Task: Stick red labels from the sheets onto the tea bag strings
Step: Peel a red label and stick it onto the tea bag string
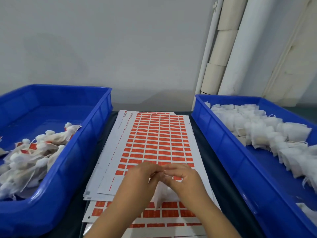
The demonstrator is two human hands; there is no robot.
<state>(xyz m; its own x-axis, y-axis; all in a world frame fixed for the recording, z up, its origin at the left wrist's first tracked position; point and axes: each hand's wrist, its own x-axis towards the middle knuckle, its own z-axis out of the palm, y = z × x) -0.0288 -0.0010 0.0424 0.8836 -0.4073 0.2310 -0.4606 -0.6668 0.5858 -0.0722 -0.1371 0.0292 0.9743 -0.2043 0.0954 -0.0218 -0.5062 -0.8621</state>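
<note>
A stack of white sheets with rows of red labels lies between two blue trays. Over the near end of the top sheet my left hand and my right hand meet fingertip to fingertip. A white tea bag hangs below the fingers, and both hands pinch at its top, where the string is too fine to make out. Whether a label is between the fingers is hidden.
The blue tray on the left holds tea bags with red labels attached. A second blue tray on the right holds a pile of plain white tea bags. White pipes stand against the wall at the back right.
</note>
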